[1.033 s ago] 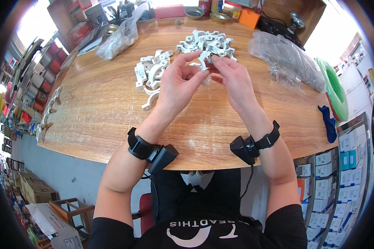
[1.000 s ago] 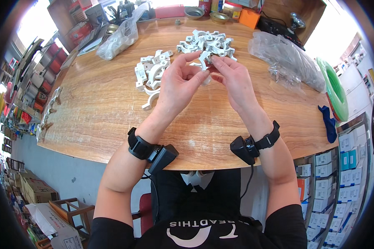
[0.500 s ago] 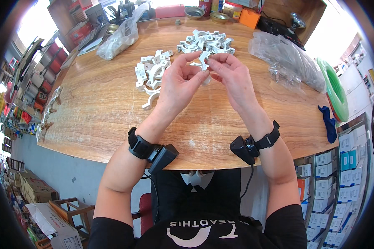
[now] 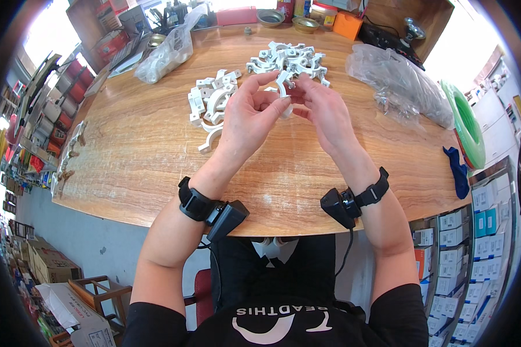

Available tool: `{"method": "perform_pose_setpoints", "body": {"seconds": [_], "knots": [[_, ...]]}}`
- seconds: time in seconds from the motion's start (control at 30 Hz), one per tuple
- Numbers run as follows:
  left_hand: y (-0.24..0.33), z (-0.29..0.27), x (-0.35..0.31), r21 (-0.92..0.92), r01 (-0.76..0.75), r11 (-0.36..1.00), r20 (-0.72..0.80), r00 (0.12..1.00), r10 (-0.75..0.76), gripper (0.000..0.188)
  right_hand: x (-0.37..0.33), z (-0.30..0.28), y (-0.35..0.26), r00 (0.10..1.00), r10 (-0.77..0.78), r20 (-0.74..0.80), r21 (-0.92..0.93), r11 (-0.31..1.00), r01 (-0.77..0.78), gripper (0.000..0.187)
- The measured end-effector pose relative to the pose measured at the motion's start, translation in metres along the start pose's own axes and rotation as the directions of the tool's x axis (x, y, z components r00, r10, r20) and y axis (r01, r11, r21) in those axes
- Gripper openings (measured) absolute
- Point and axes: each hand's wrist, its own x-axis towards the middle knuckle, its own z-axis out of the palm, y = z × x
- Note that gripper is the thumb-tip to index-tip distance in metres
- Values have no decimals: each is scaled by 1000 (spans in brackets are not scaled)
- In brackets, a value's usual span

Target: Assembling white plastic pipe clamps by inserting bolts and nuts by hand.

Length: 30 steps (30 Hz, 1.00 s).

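Note:
My left hand pinches a white plastic pipe clamp between thumb and fingers, above the middle of the table. A small metal screw shows at the clamp's right side. My right hand is closed around that side, its fingertips at the screw and the lower part of the clamp; some of its fingers are partly hidden. Left of my hands lies a pile of loose white clamp halves. Just beyond them is a heap of white clamps with metal screws.
Clear plastic bags lie at the back left and right. A dark blue cloth rests at the right edge, near a green coil. Metal bowls and an orange box line the back of the wooden table.
My right thumb and fingers have shifted slightly on the clamp's right side, uncovering more of the screw. My left hand and the clamp stay nearly in place.

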Motion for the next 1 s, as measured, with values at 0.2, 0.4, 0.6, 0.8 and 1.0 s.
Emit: {"method": "perform_pose_setpoints", "body": {"seconds": [0.2, 0.4, 0.6, 0.8, 1.0], "knots": [[0, 0, 1, 17, 8, 1000, 2, 1000, -8, 40, 1, -3, 4, 991, -126, 38, -95, 987, 130, 26], [0, -1, 0, -9, 0, 1000, -11, 1000, 0, 40, 0, 1, -1, 1000, 12, 1, 26, 1000, -12, 23], [1, 0, 1, 9, 10, 1000, 2, 1000, -10, 40, 3, -3, 7, 989, -140, 49, -102, 984, 144, 28], [1, -1, 0, 9, 7, 1000, -5, 1000, -7, 40, 1, 0, 1, 1000, 17, -3, 12, 1000, -17, 22], [1, 0, 1, 9, 1, 1000, -4, 1000, -1, 40, 3, -3, 8, 989, -139, 53, -114, 983, 144, 31]]}}
